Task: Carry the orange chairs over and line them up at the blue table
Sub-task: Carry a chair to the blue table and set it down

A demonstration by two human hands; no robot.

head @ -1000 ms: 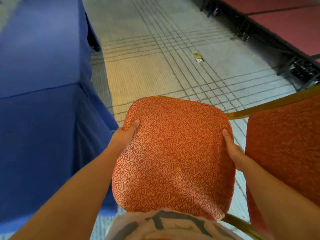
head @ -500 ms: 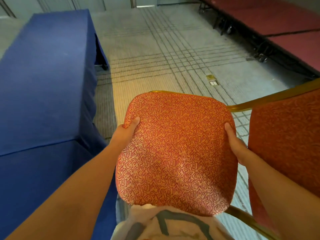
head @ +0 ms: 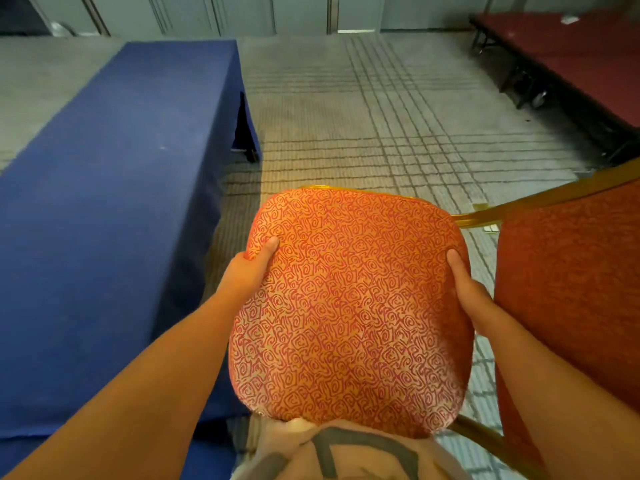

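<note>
The pale carpeted floor, crossed by dark grid lines, carries the long blue table along its left side. A dark red stage platform stands on it at the far right, well apart from the table.

Grey-beige carpet, dark grid lines crossing it. Low red-topped stage platform along far right, on black metal legs. Pale wall panels at far end. Small floor box set in carpet, partly hidden. Light printed shirt at bottom edge.

Forearms extended, left grip and right grip clasping orange chair, thumbs on top
</note>
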